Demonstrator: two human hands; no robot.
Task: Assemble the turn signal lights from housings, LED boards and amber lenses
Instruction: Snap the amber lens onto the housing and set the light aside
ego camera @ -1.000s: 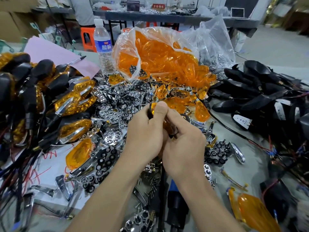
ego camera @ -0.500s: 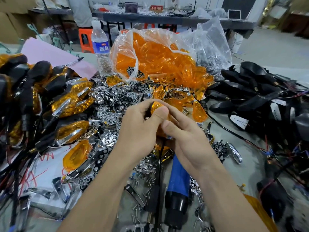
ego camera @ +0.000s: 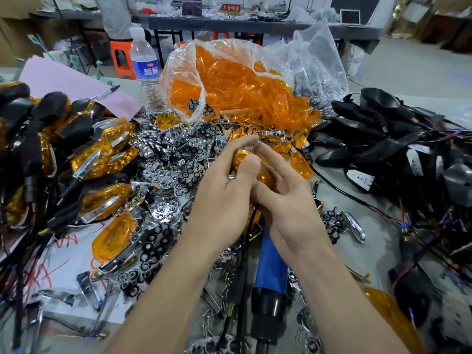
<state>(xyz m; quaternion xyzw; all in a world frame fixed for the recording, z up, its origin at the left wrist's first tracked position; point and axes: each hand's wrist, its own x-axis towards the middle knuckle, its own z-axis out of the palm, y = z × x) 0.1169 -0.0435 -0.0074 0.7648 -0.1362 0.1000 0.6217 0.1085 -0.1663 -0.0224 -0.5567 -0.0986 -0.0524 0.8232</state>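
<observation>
My left hand (ego camera: 224,190) grips a turn signal light with an amber lens (ego camera: 263,172), its thumb pressed on the lens top. My right hand (ego camera: 286,198) lies against the light from the right, fingers stretched forward past it; the housing is mostly hidden between the hands. A black wire hangs down from the light. Loose amber lenses fill a clear plastic bag (ego camera: 229,83) behind. Chrome LED boards (ego camera: 176,159) lie heaped left of the hands. Bare black housings (ego camera: 378,134) with wires are piled at the right.
Finished amber lights (ego camera: 102,154) are stacked at the left. A water bottle (ego camera: 146,70) stands behind them by a pink sheet. A blue-and-black power tool (ego camera: 270,279) lies under my forearms among several loose screws. A second table and an orange stool stand beyond.
Both hands stayed together on the light. My right hand's fingers have straightened and now reach forward past the lens, where they were curled on it before. The view has tilted slightly.
</observation>
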